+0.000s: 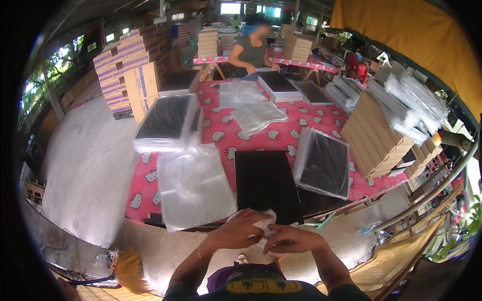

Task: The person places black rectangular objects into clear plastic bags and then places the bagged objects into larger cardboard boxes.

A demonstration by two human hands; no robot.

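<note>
Close to my body, at the table's near edge, my left hand (241,230) and my right hand (291,238) are both closed on a crumpled white cloth (268,219). It may be thin cloth or paper; its lower part is hidden by my fingers. Just beyond the hands, a flat black panel (265,178) lies on the table. Left of it is a pile of see-through plastic bags (193,188). To its right sits a stack of black panels in plastic wrap (323,163), and another wrapped stack (165,119) stands farther left.
A pink patterned cover (211,118) spreads over the table. Cardboard boxes (376,135) stand on the right, beside plastic-wrapped bundles (411,100). A tall carton stack (131,75) rises at the far left. Across the table, a person (253,50) works by a black-topped stack (277,83). A broom (131,271) lies lower left.
</note>
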